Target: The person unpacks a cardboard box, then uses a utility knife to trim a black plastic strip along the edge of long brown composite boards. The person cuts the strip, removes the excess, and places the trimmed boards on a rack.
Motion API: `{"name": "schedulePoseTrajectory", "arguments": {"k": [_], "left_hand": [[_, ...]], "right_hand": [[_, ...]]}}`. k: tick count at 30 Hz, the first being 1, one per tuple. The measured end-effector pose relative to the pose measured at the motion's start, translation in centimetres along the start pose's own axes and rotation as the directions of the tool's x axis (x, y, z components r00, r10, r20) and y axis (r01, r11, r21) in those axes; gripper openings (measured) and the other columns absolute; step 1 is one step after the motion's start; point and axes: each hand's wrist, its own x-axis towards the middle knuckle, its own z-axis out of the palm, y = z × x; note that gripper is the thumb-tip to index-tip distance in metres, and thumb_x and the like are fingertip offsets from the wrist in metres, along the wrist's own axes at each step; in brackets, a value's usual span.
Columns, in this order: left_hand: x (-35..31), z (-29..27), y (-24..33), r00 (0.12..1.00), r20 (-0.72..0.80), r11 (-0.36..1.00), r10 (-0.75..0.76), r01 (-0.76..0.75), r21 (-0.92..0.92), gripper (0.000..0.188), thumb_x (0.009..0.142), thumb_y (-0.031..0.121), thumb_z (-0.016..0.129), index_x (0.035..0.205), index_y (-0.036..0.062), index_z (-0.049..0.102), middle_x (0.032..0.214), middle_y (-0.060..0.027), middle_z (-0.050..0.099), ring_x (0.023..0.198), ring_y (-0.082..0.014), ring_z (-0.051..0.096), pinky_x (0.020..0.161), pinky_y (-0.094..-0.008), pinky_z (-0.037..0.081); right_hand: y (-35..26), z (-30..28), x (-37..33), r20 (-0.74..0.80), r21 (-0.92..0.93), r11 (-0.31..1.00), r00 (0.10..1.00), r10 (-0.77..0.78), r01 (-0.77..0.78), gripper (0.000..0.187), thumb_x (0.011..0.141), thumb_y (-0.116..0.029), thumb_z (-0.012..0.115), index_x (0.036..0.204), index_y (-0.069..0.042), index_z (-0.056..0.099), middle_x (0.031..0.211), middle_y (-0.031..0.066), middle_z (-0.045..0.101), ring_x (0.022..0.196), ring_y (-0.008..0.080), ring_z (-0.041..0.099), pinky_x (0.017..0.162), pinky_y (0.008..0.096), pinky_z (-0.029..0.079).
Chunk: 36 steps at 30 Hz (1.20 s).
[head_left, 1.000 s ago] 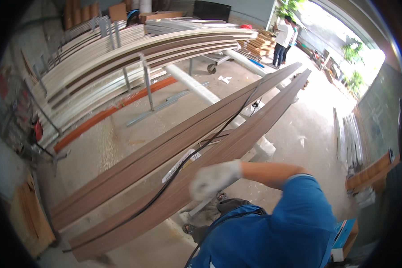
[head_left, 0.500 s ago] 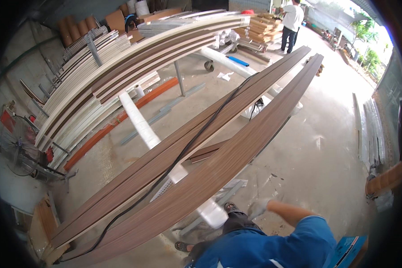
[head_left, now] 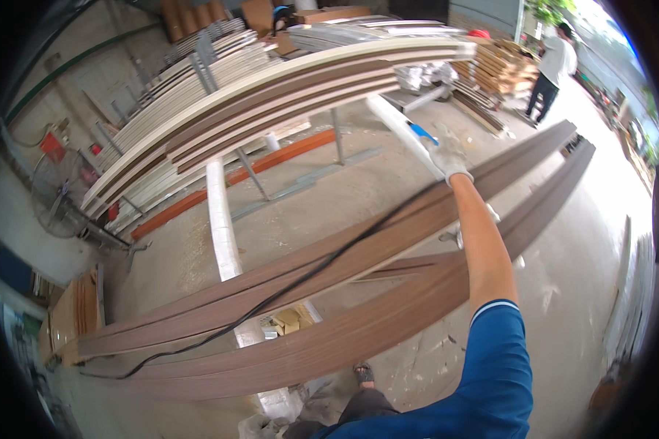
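My right hand, in a whitish work glove, is stretched far out over the upper brown wood-grain board. Its fingers look spread, though blurred. Right beside them lies a blue slim tool on a white wrapped support bar; whether they touch is unclear. A black cable runs along the upper board. Closer to me lies a second brown board. At the lower edge, a pale glove-like shape may be my left hand; its fingers cannot be made out.
Beyond the boards, long cream and brown profiles lie stacked on a rack. An orange beam is on the floor beneath. A fan stands at the left. A person in a white top stands far right, near stacked timber.
My right hand has swung from beside my body out to the blue tool. The view has shifted, so the rack and boards appear elsewhere. A pale shape now shows at the lower edge.
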Motion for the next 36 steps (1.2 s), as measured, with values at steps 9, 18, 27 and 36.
{"name": "schedulePoseTrajectory", "arguments": {"k": [9,18,27,36], "left_hand": [[-0.1,0.9,-0.5,0.989,-0.109,0.995,-0.104,0.103,-0.017,0.02,0.085,0.023,0.078,0.079,0.0032,0.077,0.074,-0.0167,0.072,0.062,-0.0285,0.069,0.059,-0.0395,0.052],[3.5,-7.3,10.5,0.897,0.053,0.884,0.439,-0.442,0.155,0.047,0.074,0.025,0.083,0.117,0.0125,0.071,0.109,-0.0095,0.07,0.102,-0.0376,0.064,0.088,-0.0481,0.052],[9.5,-9.9,19.7,0.783,-0.201,0.806,0.589,-0.589,0.065,0.042,0.094,0.025,0.072,0.126,-0.0002,0.061,0.106,-0.016,0.068,0.091,-0.029,0.068,0.079,-0.0407,0.055],[7.6,-6.1,15.3,0.922,0.055,0.576,0.383,-0.192,-0.794,0.035,0.104,0.022,0.06,0.134,0.0034,0.054,0.087,-0.0014,0.061,0.072,-0.0104,0.065,0.063,-0.0256,0.054]], "right_hand": [[5.2,11.0,7.1,0.15,-0.376,0.923,0.979,0.141,-0.075,0.04,0.098,-0.032,0.061,0.133,-0.014,0.058,0.118,0.02,0.071,0.105,0.0395,0.071,0.09,0.0502,0.056],[-10.7,-4.0,-0.9,0.324,0.701,0.71,0.856,-0.402,0.069,0.032,0.098,-0.029,0.067,0.122,-0.008,0.07,0.09,0.0021,0.069,0.075,0.0107,0.062,0.066,0.028,0.051],[-25.8,-14.7,-16.2,0.458,0.843,0.507,0.254,-0.852,0.181,0.05,0.086,-0.04,0.08,0.121,-0.004,0.069,0.102,0.0103,0.073,0.089,0.0184,0.068,0.081,0.0323,0.052],[-28.5,-12.0,-28.4,0.476,0.852,0.164,0.604,-0.639,-0.498,0.11,0.077,-0.021,0.091,0.158,0.001,0.021,0.116,0.0171,0.065,0.106,0.0205,0.065,0.096,0.0372,0.055]]}}
